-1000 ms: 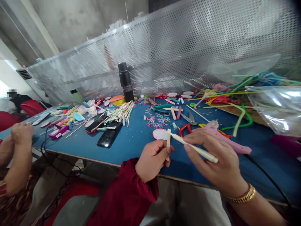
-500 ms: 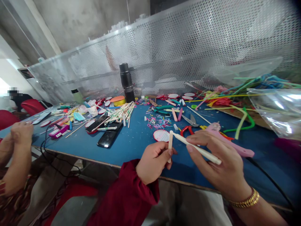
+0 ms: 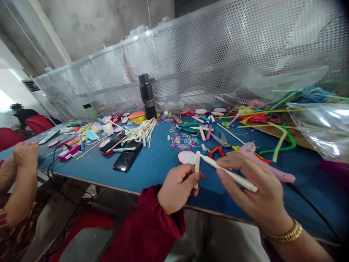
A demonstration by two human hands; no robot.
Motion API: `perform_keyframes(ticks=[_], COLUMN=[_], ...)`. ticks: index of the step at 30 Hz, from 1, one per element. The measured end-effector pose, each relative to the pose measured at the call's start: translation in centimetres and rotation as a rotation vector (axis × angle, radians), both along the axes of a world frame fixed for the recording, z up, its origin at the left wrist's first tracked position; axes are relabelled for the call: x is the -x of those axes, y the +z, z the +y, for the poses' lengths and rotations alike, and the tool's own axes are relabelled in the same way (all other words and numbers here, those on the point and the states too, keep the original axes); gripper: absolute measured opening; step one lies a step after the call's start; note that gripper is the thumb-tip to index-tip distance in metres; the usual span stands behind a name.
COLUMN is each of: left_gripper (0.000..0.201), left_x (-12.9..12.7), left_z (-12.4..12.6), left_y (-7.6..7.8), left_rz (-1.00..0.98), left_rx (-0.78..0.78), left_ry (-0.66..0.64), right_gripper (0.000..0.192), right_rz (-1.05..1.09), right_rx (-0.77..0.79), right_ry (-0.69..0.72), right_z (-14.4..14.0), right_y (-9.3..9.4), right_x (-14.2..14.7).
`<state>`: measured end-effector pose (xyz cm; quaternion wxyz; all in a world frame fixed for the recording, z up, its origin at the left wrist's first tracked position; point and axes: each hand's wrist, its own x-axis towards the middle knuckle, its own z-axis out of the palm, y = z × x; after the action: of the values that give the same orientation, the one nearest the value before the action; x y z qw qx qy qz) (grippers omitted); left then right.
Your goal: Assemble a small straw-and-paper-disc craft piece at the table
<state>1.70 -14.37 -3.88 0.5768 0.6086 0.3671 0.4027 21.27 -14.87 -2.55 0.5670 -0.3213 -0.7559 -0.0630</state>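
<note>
Pinched upright between the thumb and fingers of my left hand [image 3: 177, 189] is a flat wooden craft stick [image 3: 197, 168]. My right hand [image 3: 253, 182] grips a cream-coloured marker pen [image 3: 233, 175], tilted with its narrow tip at the upper end of the stick. Whether the tip touches the wood I cannot tell. Just behind the stick lies a white disc with a red rim [image 3: 187, 157]. Red-handled scissors [image 3: 217, 151] are beyond the pen, and a pink curved plastic handle [image 3: 272, 170] lies partly behind my right hand.
Small coloured bands [image 3: 184, 141], a bundle of patterned sticks [image 3: 141, 131], a black phone [image 3: 127, 156] and a black bottle [image 3: 147, 96] cover the blue table [image 3: 160, 156]. Pipe cleaners [image 3: 286, 138] and a plastic bag [image 3: 321, 127] lie right. Another person's hands [image 3: 25, 154] rest left.
</note>
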Motion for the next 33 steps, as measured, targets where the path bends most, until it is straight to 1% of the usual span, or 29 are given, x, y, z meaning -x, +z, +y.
perform_keyframes(ticks=[4,12,17,28,33], left_gripper=[0.037,0.035,0.033,0.030,0.029], left_x=[-0.01,0.01,0.00,-0.12,-0.13], left_z=[-0.03,0.05,-0.03,-0.06,-0.13], left_y=[-0.05,-0.43,-0.50,-0.38,-0.59], left_rz=[0.005,-0.002,0.017,0.020,0.018], left_rx=[-0.004,-0.012,-0.029,-0.035,-0.053], left_ry=[0.002,0.010,0.021,0.040,0.038], right_gripper=[0.020,0.019,0.020,0.021,0.020], right_rz=[-0.002,0.008,0.003,-0.016,-0.024], right_rx=[0.009,-0.029,-0.042,-0.036,-0.002], right_ry=[-0.030,0.028,0.017,0.012,0.006], right_z=[-0.10,0.01,0.01,-0.26,-0.21], right_y=[-0.04,-0.21,-0.07,0.08,-0.16], right_x=[-0.11,-0.08,-0.03,0.03,-0.08])
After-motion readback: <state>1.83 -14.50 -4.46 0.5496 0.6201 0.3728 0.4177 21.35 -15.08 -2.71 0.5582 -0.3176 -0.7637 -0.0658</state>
